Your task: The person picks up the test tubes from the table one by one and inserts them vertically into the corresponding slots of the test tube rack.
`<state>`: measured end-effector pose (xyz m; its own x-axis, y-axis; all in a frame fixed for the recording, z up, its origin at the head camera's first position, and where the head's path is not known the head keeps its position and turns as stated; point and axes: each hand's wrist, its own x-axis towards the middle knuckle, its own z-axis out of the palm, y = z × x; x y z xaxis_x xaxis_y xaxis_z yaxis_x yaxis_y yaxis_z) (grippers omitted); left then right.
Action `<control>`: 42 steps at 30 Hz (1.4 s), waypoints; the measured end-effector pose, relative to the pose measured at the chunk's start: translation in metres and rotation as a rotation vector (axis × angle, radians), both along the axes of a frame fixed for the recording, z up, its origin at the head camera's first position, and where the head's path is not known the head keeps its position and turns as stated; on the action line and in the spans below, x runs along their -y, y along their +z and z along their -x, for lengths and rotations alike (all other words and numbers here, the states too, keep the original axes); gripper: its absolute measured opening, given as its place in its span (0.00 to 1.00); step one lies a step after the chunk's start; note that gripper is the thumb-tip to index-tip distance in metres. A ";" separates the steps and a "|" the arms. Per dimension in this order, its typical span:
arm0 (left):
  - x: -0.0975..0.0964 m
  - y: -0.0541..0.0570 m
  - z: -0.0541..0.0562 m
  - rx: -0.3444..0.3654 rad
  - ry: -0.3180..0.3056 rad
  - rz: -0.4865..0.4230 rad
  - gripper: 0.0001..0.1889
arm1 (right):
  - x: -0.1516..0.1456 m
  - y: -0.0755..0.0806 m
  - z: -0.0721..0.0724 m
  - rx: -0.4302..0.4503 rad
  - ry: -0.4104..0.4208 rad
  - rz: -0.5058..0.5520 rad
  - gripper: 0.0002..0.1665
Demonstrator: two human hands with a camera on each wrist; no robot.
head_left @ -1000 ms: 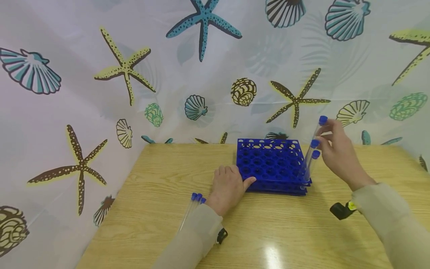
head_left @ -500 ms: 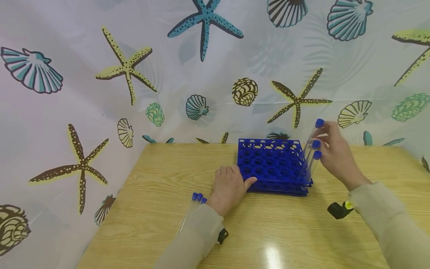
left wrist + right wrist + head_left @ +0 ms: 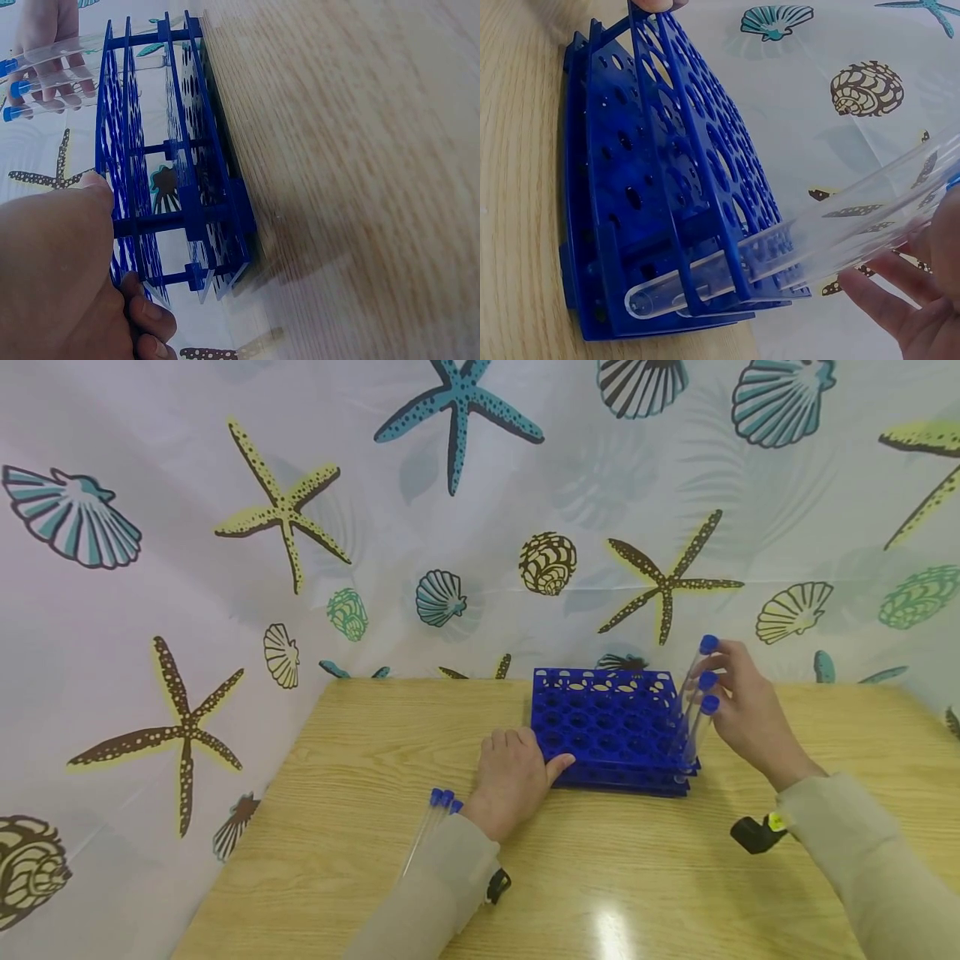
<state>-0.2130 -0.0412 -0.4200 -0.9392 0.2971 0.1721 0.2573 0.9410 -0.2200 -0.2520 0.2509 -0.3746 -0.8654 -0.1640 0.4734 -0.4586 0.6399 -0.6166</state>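
A blue test tube rack (image 3: 622, 778) stands on the table, its rows of round holes facing up. My left hand (image 3: 513, 777) grips its left end, thumb over the front corner; in the left wrist view the fingers curl round that end. At the right end, my right hand (image 3: 750, 714) pinches a clear test tube (image 3: 689, 681) just under its blue cap, the tube leaning over the rack. Two more capped tubes stand in front of it in the right-hand holes. In the right wrist view, the rounded bottom of a tube (image 3: 660, 295) shows below the upper tiers.
Three blue-capped tubes (image 3: 422, 835) lie on the wooden table (image 3: 360, 752) beside the left forearm, partly hidden by the sleeve. A white curtain (image 3: 315, 635) printed with shells and starfish hangs behind the table. Black wrist cameras (image 3: 757, 835) stick out from the sleeves.
My right hand has come down and slightly left with the pinched test tube, whose cap is now nearer the other two caps. The left hand and the rack have stayed in place.
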 end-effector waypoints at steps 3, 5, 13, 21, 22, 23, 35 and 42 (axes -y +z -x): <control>0.000 0.000 0.000 0.012 0.004 0.002 0.35 | 0.001 -0.001 0.000 0.005 -0.010 -0.021 0.28; 0.000 0.000 0.001 0.029 0.009 0.003 0.35 | 0.001 -0.002 0.000 0.011 -0.013 -0.031 0.30; 0.000 -0.001 0.002 0.051 0.015 -0.014 0.35 | 0.001 -0.006 0.001 0.050 -0.027 -0.057 0.32; 0.000 -0.001 0.001 0.037 0.007 -0.001 0.36 | 0.000 -0.012 0.003 0.097 -0.040 -0.093 0.18; 0.000 -0.001 0.001 0.037 0.008 0.002 0.36 | 0.000 -0.012 0.003 0.098 -0.038 -0.091 0.17; 0.000 -0.001 0.001 0.038 0.009 0.006 0.36 | -0.001 -0.012 0.004 0.095 -0.040 -0.095 0.17; 0.001 0.001 0.000 0.022 0.006 0.028 0.36 | -0.002 -0.013 0.005 0.207 -0.052 -0.080 0.14; 0.000 0.000 0.000 0.041 0.010 0.016 0.36 | -0.006 -0.018 -0.003 0.235 -0.071 -0.101 0.15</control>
<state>-0.2135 -0.0410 -0.4195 -0.9483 0.2904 0.1285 0.2575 0.9400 -0.2240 -0.2487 0.2570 -0.3924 -0.9609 -0.1346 0.2421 -0.2615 0.7290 -0.6325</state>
